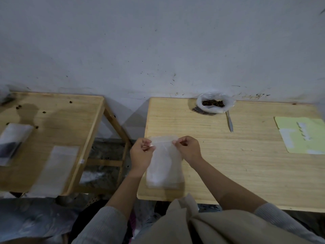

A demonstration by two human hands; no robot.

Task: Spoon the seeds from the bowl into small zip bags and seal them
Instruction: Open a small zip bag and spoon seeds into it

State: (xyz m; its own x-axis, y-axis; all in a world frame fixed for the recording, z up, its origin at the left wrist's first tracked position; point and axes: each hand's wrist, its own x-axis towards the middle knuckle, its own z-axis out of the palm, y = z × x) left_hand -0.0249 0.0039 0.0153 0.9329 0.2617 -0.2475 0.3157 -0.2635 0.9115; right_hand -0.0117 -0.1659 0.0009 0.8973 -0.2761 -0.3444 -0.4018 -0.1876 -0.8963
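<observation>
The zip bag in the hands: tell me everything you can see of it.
The zip bag is a clear, slightly frosted plastic pouch, taller than wide, and looks empty. The left hand and right hand pinch its top corners near the zip strip. It hangs over the near left part of the wooden table, its lower end by the table's front edge. Whether the mouth is open cannot be told.

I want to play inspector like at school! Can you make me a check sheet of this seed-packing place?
Surface: two wooden tables; right table, left table.
Job's things: clear zip bag held at its top; bowl of seeds by the wall; spoon beside it.
Clutter: loose seeds, bags on left table; yellow sheet.
Grippers: left hand and right hand pinch the bag's top.
Cables: nothing seen.
Surroundings: marked white wall.
</observation>
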